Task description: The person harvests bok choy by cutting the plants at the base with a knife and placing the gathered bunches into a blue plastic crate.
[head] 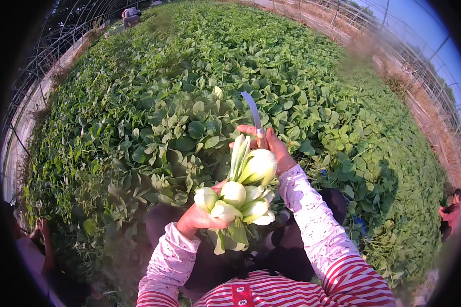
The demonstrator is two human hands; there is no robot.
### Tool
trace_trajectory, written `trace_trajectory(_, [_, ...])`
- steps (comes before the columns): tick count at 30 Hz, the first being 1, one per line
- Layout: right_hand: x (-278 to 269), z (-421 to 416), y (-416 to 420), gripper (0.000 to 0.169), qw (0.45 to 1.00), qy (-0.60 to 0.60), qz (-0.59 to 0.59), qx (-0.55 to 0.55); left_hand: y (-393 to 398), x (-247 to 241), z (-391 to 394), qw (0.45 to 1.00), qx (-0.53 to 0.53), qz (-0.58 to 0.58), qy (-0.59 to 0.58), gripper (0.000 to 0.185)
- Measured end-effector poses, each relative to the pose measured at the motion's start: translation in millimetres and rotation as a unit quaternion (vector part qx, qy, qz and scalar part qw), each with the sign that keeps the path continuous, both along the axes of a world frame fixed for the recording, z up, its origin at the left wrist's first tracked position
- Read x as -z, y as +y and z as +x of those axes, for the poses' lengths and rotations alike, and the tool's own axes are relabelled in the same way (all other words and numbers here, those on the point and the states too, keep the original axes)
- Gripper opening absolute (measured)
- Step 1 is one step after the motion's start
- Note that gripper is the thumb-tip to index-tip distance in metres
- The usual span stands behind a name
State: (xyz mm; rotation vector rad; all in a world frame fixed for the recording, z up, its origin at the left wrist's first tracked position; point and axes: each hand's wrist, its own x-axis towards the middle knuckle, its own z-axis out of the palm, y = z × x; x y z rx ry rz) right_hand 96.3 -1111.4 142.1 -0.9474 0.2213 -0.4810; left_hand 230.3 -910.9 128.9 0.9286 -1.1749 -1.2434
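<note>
My left hand (204,218) grips a bunch of bok choy (234,195) above my lap, the pale, bulbous stem bases facing up and some green leaves hanging below. In my right hand (279,150) is a curved-blade harvesting knife (252,109), its blade pointing up and away from me, the wooden handle partly hidden by the hand. One larger bok choy head (259,167) and some slim pale stalks (239,157) stand right before the right hand. Whether that hand touches them I cannot tell.
Dense leafy greens (199,115) spread ahead and to both sides. Bare hoop-frame tubes (426,57) and pale strips of ground (42,92) border the bed. A person (131,16) bends far ahead at left; others are at the left edge (34,245) and right edge (451,215).
</note>
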Motion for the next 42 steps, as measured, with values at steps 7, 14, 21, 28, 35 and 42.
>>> trace_trajectory(7, [-12.7, -9.4, 33.8, 0.113, 0.989, -0.076, -0.125, -0.013, 22.1, 35.5, 23.0, 0.996, -0.056, 0.069, 0.010, 0.048])
trace_trajectory(14, [-37.9, 3.4, 58.1, 0.084, 0.976, 0.055, -0.208, -0.022, 39.9, 26.0, 24.7, 0.999, -0.012, 0.039, -0.016, 0.055])
trace_trajectory(21, [-37.9, 36.4, 83.6, 0.071, 0.966, 0.002, -0.212, -0.146, 83.1, 37.2, 30.9, 0.996, -0.062, 0.061, 0.019, 0.057])
trace_trajectory(28, [-44.1, 52.5, 74.9, 0.058, 0.993, 0.024, -0.114, -0.036, 123.9, 13.8, 24.0, 0.963, -0.205, -0.028, 0.172, 0.075])
trace_trajectory(35, [-99.0, 81.9, 94.2, 0.056, 0.919, 0.052, -0.357, -0.157, 152.2, -22.0, 35.4, 0.872, -0.339, -0.169, 0.310, 0.081])
trace_trajectory(42, [-89.1, 140.7, 189.8, 0.070, 0.936, -0.010, -0.264, -0.232, 183.9, -8.9, 44.8, 0.858, -0.391, -0.204, 0.262, 0.082])
